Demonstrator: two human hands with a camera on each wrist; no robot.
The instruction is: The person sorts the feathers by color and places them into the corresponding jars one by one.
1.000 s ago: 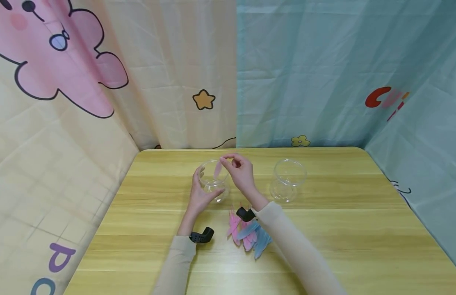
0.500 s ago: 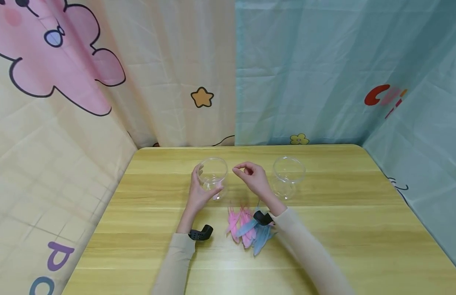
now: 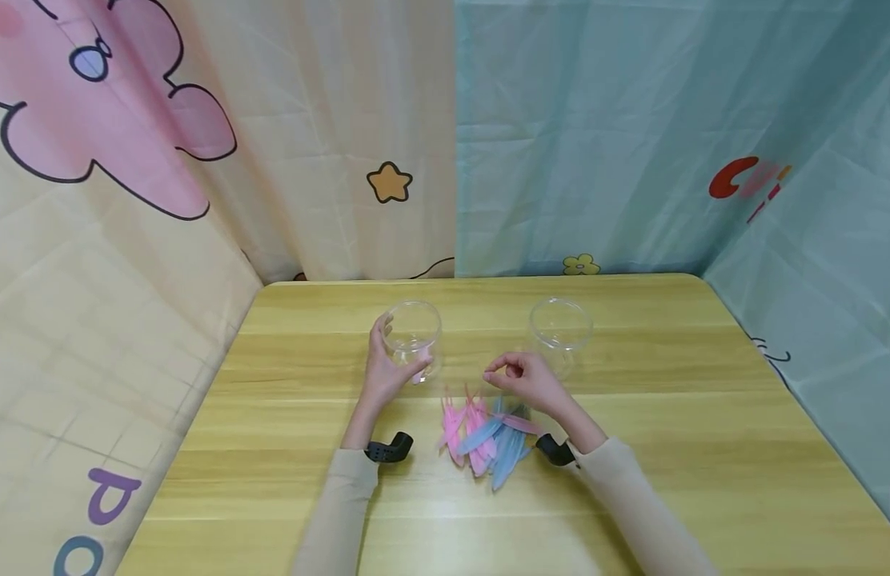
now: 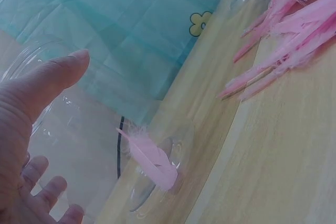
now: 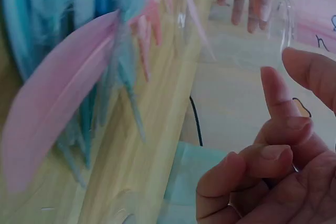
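Observation:
My left hand [image 3: 387, 368] is round a clear, wide-mouthed glass [image 3: 414, 340], with the thumb at its near side and the fingers at its far left. One pink feather [image 4: 152, 161] stands slanted in the bottom of this glass. My right hand [image 3: 535, 380], its fingers loosely bent, hovers above the far side of a feather pile. Thumb and forefinger are apart in the right wrist view, with nothing between them. The pile has pink feathers [image 3: 452, 432] on the left and blue feathers [image 3: 510, 458] on the right; a single pink feather [image 5: 58, 108] lies across the blue ones.
Behind my right hand stands a second clear glass [image 3: 560, 326], its lower part partly hidden. The wooden table [image 3: 272, 448] ends at a printed curtain [image 3: 330, 160] at the back and sides. A black wrist camera sits on each wrist.
The pink feather that my right hand pinched over the left glass is now inside it. My right hand has let go and moved right and nearer, toward the pile. My left hand stays at the glass.

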